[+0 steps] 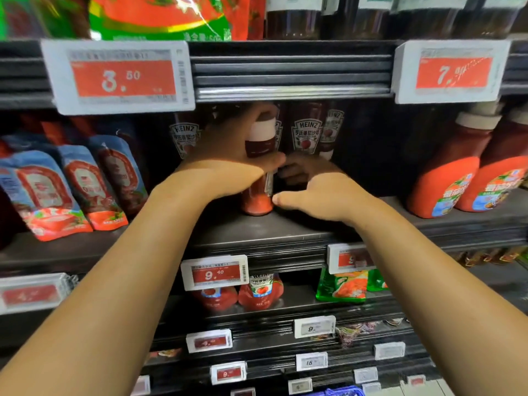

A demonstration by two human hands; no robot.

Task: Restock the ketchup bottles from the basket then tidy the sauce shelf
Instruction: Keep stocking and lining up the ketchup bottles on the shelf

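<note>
Both bare forearms filled the lower foreground and converged on the middle shelf (pixel 285 224) of a sauce display. Left hand (pixel 228 155) was wrapped around an upright ketchup bottle (pixel 258 178), the thumb and fingers curled about its upper body just below the white cap; the bottle's base stood on the shelf surface near the front edge. Right hand (pixel 317 195) reached in just beside the same bottle, thumb extended toward its lower body and very nearly touching it, while the curled fingers lay farther back in shadow; whether they clasped anything could not be told. Behind the hands stood a row of Heinz ketchup bottles (pixel 307 132), upright, labels facing forward. To the left on the same shelf leaned blue-and-red sauce pouches (pixel 80 190), tilted backward in a row. To the right stood two large orange squeeze bottles (pixel 448 178) with white caps. Large price tag (pixel 118 77) reading 3.50 hung from the shelf edge above, with a second price tag (pixel 451 71) at upper right, its figures blurred. Small price tag (pixel 214 272) reading 9.40 was clipped below the middle shelf, above red ketchup pouches (pixel 260 292) on the next shelf down. Blue basket rim (pixel 343 391) showed at the bottom edge.
</note>
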